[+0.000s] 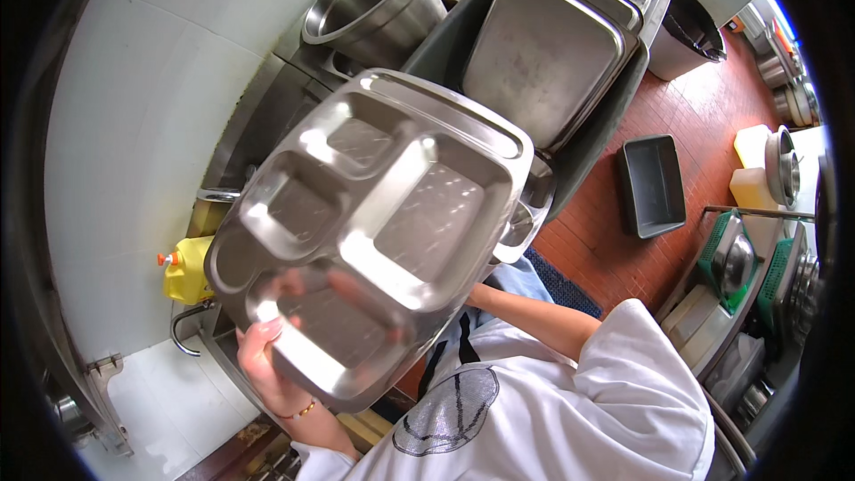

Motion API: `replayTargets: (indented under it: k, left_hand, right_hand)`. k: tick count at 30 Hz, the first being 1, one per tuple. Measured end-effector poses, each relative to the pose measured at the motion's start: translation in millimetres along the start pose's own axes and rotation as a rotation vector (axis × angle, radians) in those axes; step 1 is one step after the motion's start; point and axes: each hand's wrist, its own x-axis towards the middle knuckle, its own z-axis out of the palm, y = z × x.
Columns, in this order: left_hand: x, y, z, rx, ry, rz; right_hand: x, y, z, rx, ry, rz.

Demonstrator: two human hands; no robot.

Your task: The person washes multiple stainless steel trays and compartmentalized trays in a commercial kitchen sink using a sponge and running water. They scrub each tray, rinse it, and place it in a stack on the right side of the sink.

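A stainless steel compartment tray [364, 234] is held up tilted in front of me, its wells facing the camera. My left hand [264, 361] grips its near left edge, with the thumb on the upper face. My right hand [473, 295] reaches to the tray's right side; the fingers are hidden behind it, so their grip does not show. Past that side, part of another compartment tray [528, 214] shows, partly covered by the first. Beyond it, a dark grey tub [594, 147] holds several large rectangular metal pans [548, 53] standing on a slant.
A deep steel pot [377, 10] stands by the wall. At left are a yellow jug [187, 270] and a curved metal spout [180, 334]. A grey bin [654, 187] sits on the red tiled floor [588, 214], near a lined waste bin [681, 33]. Shelving with green baskets [721, 247] lines the right.
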Motion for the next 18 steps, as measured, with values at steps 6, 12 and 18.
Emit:
replayTargets:
  k: [6,12,18]
  left_hand:
    - [10.8,6.2,72.0,0.041,-0.252,-0.028]
    - [27.2,8.4,122.8,0.083,-0.447,-0.159]
    - [44.2,-6.1,148.2,0.075,-0.635,-0.231]
  right_hand:
    - [-26.8,0.1,-19.0,0.047,-0.009,0.002]
    - [-30.8,2.1,-25.5,0.173,0.035,0.034]
    - [-17.0,-10.3,-28.4,0.257,0.134,0.099]
